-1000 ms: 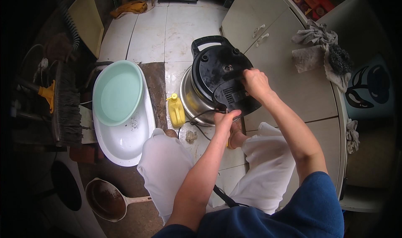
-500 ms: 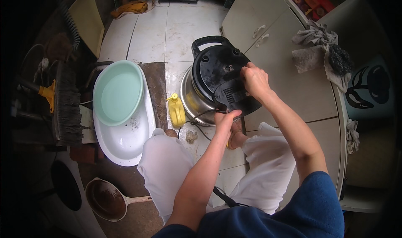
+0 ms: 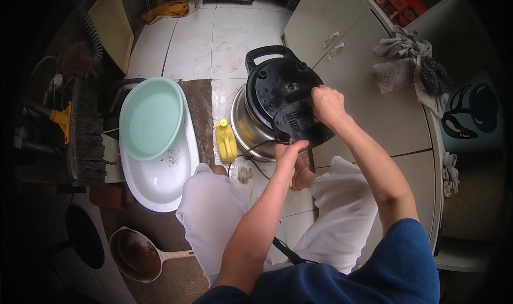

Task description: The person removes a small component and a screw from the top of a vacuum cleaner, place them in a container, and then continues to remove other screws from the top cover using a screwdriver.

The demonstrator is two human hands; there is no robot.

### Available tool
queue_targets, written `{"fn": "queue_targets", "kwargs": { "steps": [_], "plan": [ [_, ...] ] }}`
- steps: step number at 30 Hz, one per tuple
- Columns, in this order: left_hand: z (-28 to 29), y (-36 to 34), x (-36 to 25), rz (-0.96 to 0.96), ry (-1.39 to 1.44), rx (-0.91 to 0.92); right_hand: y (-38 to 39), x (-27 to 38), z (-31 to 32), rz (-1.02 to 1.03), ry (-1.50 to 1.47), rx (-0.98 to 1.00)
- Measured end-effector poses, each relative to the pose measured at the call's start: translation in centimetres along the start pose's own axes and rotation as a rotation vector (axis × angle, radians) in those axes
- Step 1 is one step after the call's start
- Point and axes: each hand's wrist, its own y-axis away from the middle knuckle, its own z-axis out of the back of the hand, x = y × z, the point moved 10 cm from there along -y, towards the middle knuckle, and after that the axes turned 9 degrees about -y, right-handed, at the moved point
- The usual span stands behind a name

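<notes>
A round appliance with a steel body [image 3: 248, 133] and a black plastic end [image 3: 275, 79] bearing knobs, a vent panel and a handle sits on the white tiles before me. My right hand [image 3: 328, 106] is on the right side of the black end, fingers curled; anything inside them is hidden. My left hand [image 3: 290, 152] grips the lower rim of that end, thumb outward and fingers partly hidden, where a black cord [image 3: 256, 149] runs out. A yellow plastic jug [image 3: 226, 143] stands just left of the steel body.
A mint basin [image 3: 147, 127] rests in a white oval tub [image 3: 160, 186] at left, by a brush [image 3: 88, 138]; a pan [image 3: 133, 253] lies lower left. Rags [image 3: 401, 52] hang on the pale cabinet [image 3: 363, 68]. A yellow cloth [image 3: 163, 12] lies at the back.
My right hand has shifted very slightly on the black end, its fingers moving a little. The appliance and my left hand are almost unchanged.
</notes>
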Motion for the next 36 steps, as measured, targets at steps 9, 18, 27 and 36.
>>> {"fn": "queue_targets", "kwargs": {
  "steps": [9,18,27,36],
  "plan": [
    [0.2,-0.1,0.0,0.006,-0.016,0.007,-0.1,-2.0,1.0,-0.063,-0.010,-0.162],
    [0.4,-0.3,0.2,-0.050,-0.002,-0.020,-1.6,-0.4,-2.4,0.039,-0.253,-0.038],
    [0.2,-0.2,-0.5,-0.108,-0.014,-0.008,-2.8,1.0,-3.2,0.288,-0.101,-0.020],
    [0.0,-0.3,0.2,-0.033,0.033,0.019,-1.8,2.8,-2.8,0.426,-0.002,-0.025]
  ]
}}
